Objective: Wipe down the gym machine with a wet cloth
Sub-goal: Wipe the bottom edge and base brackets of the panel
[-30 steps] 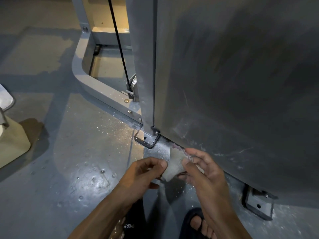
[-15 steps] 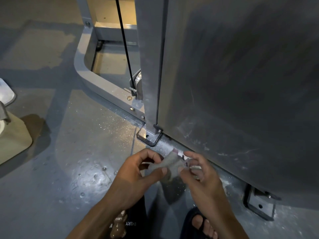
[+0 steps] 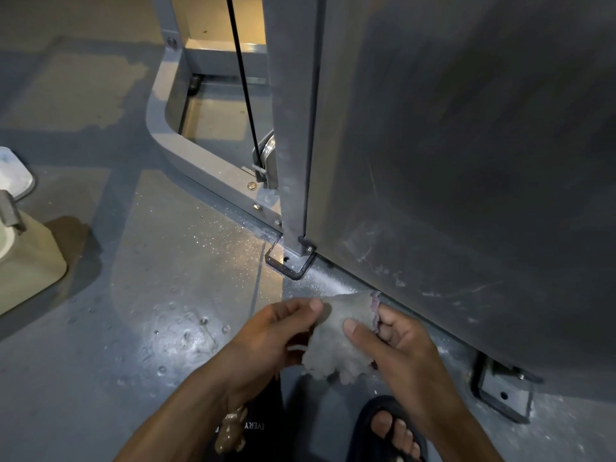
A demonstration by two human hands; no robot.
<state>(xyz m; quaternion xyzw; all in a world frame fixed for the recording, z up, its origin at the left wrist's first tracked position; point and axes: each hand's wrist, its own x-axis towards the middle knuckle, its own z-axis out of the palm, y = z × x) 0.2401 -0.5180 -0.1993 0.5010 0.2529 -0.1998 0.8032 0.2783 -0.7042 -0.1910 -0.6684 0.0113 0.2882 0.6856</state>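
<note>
Grey cloth (image 3: 336, 341) is stretching between my pinching left hand (image 3: 266, 341) and right hand (image 3: 396, 348); machine panel (image 3: 466, 161) is standing just ahead, rightward.

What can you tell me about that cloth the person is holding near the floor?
The cloth is a small grey rag, crumpled and limp, with a frayed purplish edge at its upper right. It looks like soft, worn fabric; whether it is wet cannot be told. It is held off the floor, just in front of the bottom edge of the machine's grey panel. The left hand pinches its left side, and the right hand grips its right side with the thumb on top. Its lower edge hangs loose in lumpy folds.
</note>
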